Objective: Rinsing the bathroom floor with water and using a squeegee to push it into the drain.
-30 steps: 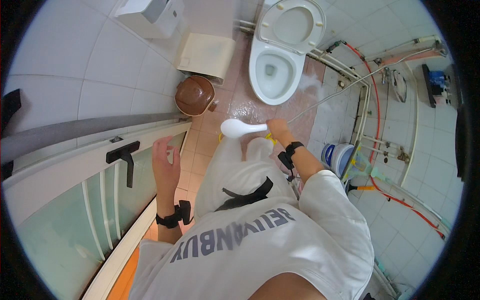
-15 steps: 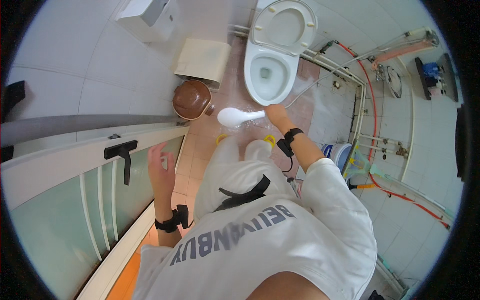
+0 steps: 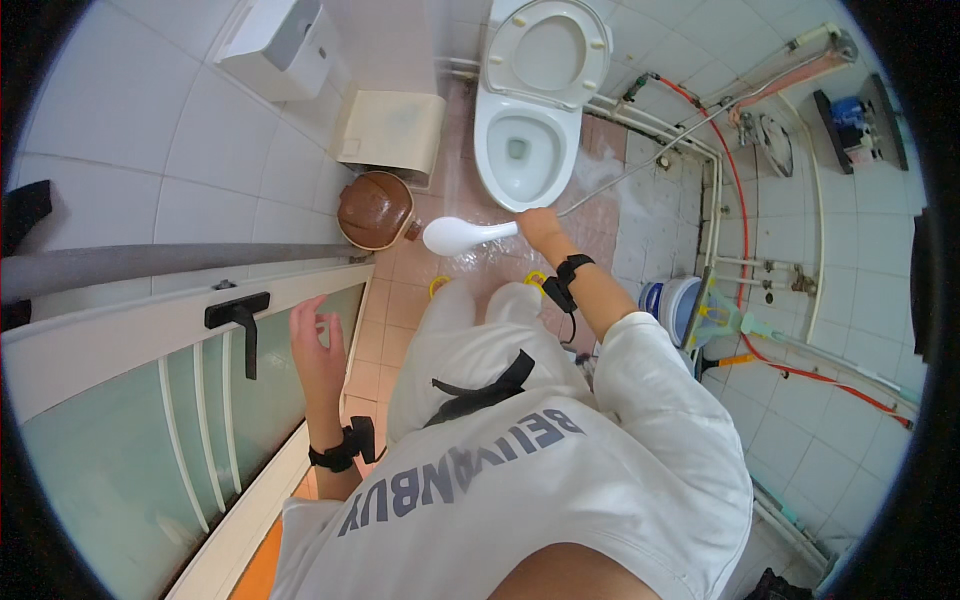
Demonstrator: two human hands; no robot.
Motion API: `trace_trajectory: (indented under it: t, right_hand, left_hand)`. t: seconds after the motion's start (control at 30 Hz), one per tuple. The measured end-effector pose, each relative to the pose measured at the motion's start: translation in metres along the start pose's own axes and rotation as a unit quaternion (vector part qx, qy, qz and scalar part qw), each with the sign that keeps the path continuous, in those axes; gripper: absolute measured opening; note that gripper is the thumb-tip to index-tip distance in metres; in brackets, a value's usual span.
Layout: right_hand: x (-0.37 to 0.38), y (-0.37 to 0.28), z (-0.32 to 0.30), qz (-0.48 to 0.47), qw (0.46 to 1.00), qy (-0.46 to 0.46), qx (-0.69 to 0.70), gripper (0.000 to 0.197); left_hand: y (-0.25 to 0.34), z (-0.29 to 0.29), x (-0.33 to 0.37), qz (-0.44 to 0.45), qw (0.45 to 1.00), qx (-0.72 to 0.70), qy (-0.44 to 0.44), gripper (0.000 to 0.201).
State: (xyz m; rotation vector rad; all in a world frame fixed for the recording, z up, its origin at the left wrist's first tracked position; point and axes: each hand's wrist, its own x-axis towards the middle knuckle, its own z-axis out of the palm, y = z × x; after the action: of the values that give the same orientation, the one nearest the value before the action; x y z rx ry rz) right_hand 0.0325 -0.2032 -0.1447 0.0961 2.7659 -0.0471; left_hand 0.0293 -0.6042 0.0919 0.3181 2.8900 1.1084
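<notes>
My right hand (image 3: 541,229) is wrapped round the handle of a white shower head (image 3: 455,237), held level just in front of the toilet bowl. Its head points left over wet pink floor tiles (image 3: 478,205), where water glistens. From the handle a thin grey hose (image 3: 640,172) runs up to the right wall. The white toilet (image 3: 484,145) has its lid and seat raised, with water in the bowl. My left hand (image 3: 318,340) hangs empty beside the door handle (image 3: 248,330), apart from it, its fingers loosely bent and spread. Black straps circle both wrists.
A glazed door (image 3: 90,470) stands at my left. A brown lidded bin (image 3: 375,208) and a beige box (image 3: 395,130) are left of the toilet. To the right are a bucket (image 3: 683,305), a green-headed mop (image 3: 725,322), pipes and a red hose (image 3: 744,205).
The view has shifted slightly, so the toilet and shower head appear a little further left. My right hand keeps its grip; my left hand stays by the door.
</notes>
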Motion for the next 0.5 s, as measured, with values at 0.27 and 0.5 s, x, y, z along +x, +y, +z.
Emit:
trace_trajectory:
  t: [0.27,0.5]
  right_hand:
    - [-0.005,0.004,0.004,0.0,1.0,0.022,-0.018,0.018]
    - [-0.001,0.005,-0.004,-0.01,1.0,0.005,-0.009,0.015]
  left_hand:
    - [0.002,-0.001,-0.005,-0.012,1.0,-0.02,-0.002,0.028]
    - [-0.001,0.0,-0.01,-0.014,1.0,-0.019,0.005,0.028]
